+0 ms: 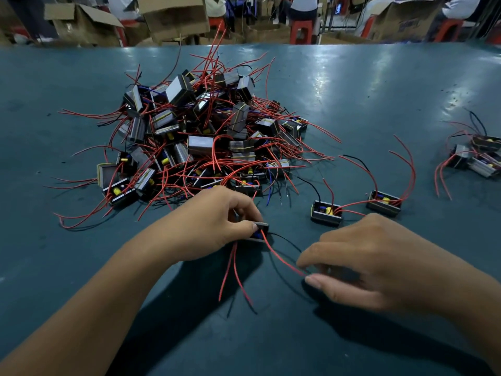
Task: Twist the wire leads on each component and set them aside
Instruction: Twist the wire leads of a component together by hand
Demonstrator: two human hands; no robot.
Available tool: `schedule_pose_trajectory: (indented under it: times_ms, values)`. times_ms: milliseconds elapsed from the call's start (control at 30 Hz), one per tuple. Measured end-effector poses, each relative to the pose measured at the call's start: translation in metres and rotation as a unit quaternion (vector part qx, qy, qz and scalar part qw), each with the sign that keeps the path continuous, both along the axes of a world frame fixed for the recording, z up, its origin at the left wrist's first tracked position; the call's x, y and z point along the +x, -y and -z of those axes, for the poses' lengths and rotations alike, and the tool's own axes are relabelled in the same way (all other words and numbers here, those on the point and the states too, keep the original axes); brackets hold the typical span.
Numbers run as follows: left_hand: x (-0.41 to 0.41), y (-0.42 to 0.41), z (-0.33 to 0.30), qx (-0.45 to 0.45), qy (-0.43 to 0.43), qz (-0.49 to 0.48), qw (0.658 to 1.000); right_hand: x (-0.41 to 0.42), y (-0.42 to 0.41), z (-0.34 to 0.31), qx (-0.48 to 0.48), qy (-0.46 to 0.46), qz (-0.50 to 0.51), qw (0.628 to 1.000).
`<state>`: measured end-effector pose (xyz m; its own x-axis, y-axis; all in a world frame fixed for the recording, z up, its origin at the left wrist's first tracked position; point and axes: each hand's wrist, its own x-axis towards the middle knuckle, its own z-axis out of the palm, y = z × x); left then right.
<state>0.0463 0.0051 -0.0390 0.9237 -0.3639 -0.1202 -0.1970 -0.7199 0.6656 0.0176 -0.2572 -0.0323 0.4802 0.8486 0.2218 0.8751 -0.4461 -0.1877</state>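
Red wires stick out every way from a big pile of small black components (206,134) in the middle of the teal desk (366,85). The pile sits just past the person's hands.

The left hand (214,221) holds one small black component (260,231) down on the desk. Its thumb and fingers are curled round the little box, so this grip is tight on it. The box is just in front of the pile, near the person.

A red wire lead (282,257) runs from that box over to the right hand (371,256). The thumb and first finger of the right hand pinch the far end of this lead, so that grip is narrow and holding the wire. A thin black wire (287,241) also leaves the box and goes toward the right hand. Two more red leads (233,270) hang from the box toward the person and lie loose on the desk.

Two other components lie by themselves to the right of the pile. One (326,211) is just above the right hand, and one (384,203) is a bit farther right. Both have long red wires curving away.

At the far right edge of the desk is a small group of components (477,156), well apart from the pile.

Behind the desk are cardboard boxes (173,14) and red stools (301,31)
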Motion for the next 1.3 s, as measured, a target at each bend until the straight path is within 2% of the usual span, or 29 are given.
schedule_pose_trajectory:
  times_ms: [67,133,200,267,333,467,633,700,833,1133,1233,1300]
  values:
    - [0.001,0.000,0.001,0.018,0.010,-0.005,1.000,0.004,0.006,-0.003,0.026,-0.013,0.015,0.999]
    - [0.001,-0.001,0.003,0.024,0.020,-0.010,0.999,0.009,0.012,-0.006,0.096,0.007,0.061,0.993]
    - [0.002,-0.002,0.003,0.037,0.037,-0.012,0.999,0.014,0.015,-0.007,0.209,0.036,0.148,0.966]
    - [0.002,-0.002,0.004,0.051,0.052,-0.011,0.997,0.021,0.016,-0.003,0.288,0.022,0.232,0.929]
    - [0.003,-0.002,0.004,0.056,0.062,-0.009,0.996,0.025,0.013,0.003,0.271,-0.010,0.279,0.921]
    - [0.004,-0.005,0.004,0.061,0.081,0.000,0.995,0.028,0.006,0.015,0.216,-0.032,0.304,0.927]
    - [0.006,0.009,-0.001,-0.035,0.216,-0.003,0.976,0.033,0.002,0.022,0.183,-0.009,0.294,0.938]
    - [0.007,0.017,-0.002,-0.066,0.201,0.025,0.977,0.033,0.002,0.022,0.189,-0.010,0.290,0.938]
    - [0.003,0.021,0.002,-0.035,0.124,0.088,0.988,0.034,0.008,0.020,0.200,-0.025,0.281,0.938]
    - [0.001,0.019,0.001,-0.061,0.095,0.104,0.988,0.034,0.008,0.022,0.222,-0.038,0.256,0.940]
    - [0.000,0.016,-0.004,-0.091,0.107,0.140,0.980,0.035,0.008,0.023,0.224,-0.039,0.256,0.939]
    - [-0.003,0.009,-0.010,-0.115,0.077,0.182,0.973,0.035,0.009,0.023,0.223,-0.041,0.258,0.939]
